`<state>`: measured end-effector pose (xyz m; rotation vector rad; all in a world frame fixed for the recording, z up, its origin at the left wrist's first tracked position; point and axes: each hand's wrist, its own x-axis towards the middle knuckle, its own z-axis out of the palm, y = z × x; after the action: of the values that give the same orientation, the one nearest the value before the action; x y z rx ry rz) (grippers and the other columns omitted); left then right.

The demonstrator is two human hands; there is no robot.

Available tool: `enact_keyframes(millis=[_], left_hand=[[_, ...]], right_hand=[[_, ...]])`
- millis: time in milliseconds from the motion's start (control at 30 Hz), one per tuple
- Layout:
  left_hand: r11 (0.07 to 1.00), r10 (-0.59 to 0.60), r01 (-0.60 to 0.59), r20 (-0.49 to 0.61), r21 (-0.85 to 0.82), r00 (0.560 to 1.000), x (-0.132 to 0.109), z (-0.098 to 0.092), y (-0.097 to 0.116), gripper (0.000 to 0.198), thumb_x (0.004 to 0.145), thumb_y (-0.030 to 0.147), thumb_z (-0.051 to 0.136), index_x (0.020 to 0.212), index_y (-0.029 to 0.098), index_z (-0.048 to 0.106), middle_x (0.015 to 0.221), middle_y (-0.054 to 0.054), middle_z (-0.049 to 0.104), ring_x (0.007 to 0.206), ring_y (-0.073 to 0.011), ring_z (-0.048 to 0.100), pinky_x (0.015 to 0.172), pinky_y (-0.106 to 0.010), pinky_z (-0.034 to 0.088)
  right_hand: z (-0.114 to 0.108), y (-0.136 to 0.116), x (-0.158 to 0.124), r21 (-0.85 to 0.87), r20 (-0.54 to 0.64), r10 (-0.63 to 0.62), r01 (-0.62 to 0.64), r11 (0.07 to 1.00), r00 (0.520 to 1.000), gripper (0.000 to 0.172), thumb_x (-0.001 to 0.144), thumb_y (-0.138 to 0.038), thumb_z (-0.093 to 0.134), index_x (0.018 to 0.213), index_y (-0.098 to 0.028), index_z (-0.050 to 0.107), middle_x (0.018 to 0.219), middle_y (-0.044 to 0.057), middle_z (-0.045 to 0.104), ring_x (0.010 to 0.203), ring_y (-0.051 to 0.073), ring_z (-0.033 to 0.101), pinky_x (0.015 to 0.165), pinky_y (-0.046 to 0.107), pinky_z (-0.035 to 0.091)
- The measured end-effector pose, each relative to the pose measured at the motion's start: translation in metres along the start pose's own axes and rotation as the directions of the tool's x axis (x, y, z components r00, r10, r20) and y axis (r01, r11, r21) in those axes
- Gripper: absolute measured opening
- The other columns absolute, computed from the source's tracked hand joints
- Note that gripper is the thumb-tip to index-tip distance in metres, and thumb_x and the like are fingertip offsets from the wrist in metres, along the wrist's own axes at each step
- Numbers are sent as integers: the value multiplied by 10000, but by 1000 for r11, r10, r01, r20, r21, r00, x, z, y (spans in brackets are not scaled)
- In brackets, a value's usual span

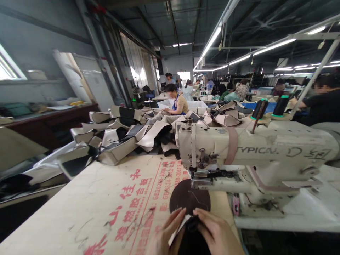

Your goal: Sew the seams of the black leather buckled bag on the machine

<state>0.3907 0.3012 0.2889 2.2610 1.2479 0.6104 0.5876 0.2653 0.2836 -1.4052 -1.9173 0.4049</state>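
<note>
Low in the view, my left hand (170, 230) and my right hand (212, 230) grip a black and pale fabric piece (191, 224) between thumbs and fingers. The piece is folded or bunched where the hands meet; its lower part runs out of the frame. Just beyond my fingertips, a round dark brown disc (187, 198) lies on the board, with a loose thread across it. The disc's far edge reaches the needle end of a sewing machine (252, 152). Whether the fabric piece is joined to the disc I cannot tell.
A plywood board (106, 202) with red print forms the work surface. Beyond it lies a heap of beige and black sewn pieces (132, 127). Black thread spools (280, 106) stand on the machine. A person (180, 102) works behind the heap; another person (324, 99) is at right.
</note>
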Motion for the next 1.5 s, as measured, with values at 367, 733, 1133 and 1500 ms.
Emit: enact_keyframes(millis=[367,733,1133,1500], left_hand=[[966,234,-250,180,72,956,5,-35,7,689,695,-2,365,1288,343,427,1308,49,479,1166,-152,491,1007,-283,369],[981,194,-186,218,-57,956,8,-39,14,301,887,286,442,1159,319,569,1150,0,590,1019,-143,579,883,-186,458],[959,-115,189,319,-212,941,43,-25,31,366,838,405,398,552,177,377,559,33,337,549,-100,325,491,-214,263],[859,-237,442,565,-259,791,64,-26,17,389,728,471,507,520,172,369,503,58,269,499,-80,232,454,-228,144]], right_hand=[[-14,4,-4,-127,15,-348,347,929,937,363,899,-70,314,1214,-125,485,1172,61,568,1109,132,507,965,276,444],[-15,-17,3,95,93,-197,188,978,976,228,874,-71,367,1030,-162,505,963,50,561,903,158,499,806,306,463],[0,-5,2,22,-24,-212,212,977,977,193,893,-103,359,801,-149,523,765,39,545,730,142,482,633,259,416],[-10,-11,6,-36,143,-148,154,987,979,278,895,-74,344,1118,-175,475,1054,68,505,976,175,486,884,327,437]])
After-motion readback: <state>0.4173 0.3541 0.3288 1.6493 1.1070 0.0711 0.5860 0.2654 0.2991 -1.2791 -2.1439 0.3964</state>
